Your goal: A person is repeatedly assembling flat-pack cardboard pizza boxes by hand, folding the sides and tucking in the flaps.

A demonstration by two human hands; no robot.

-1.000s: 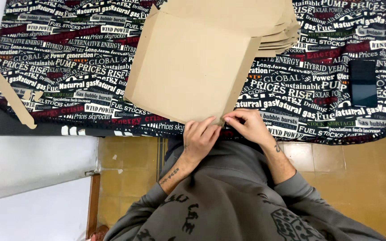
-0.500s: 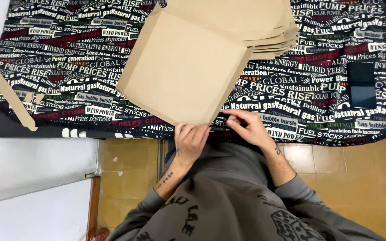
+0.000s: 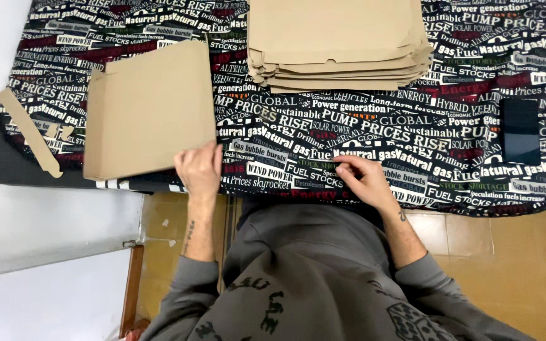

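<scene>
Cloth (image 3: 450, 136) covers the table from edge to edge, a dark printed fabric crowded with white, red and green lettering. On its far side sits a stack of flat cardboard sheets (image 3: 339, 44), edges roughly squared. To the left of that lies a single flat cardboard piece (image 3: 150, 110), tilted a little, its near edge hanging over the front of the table.

That single piece looks to be the work in hand: it lies apart from the stack, and the left hand (image 3: 200, 170) rests at its lower right corner, fingers laid flat along the edge, touching rather than pinching. The palm is hidden from above, so whether a thumb is hooked under the card cannot be told. The next move seems to call for a firmer hold on that corner, since the card overhangs the table.

The right hand (image 3: 364, 180) is well apart from the card, curled loosely on the cloth near the table's front edge; it appears to hold nothing, though its fingertips are tucked.

A dark phone-like slab (image 3: 521, 131) lies at the right. At the far left rest a cardboard strip (image 3: 30, 132) and small scraps (image 3: 58, 131).
</scene>
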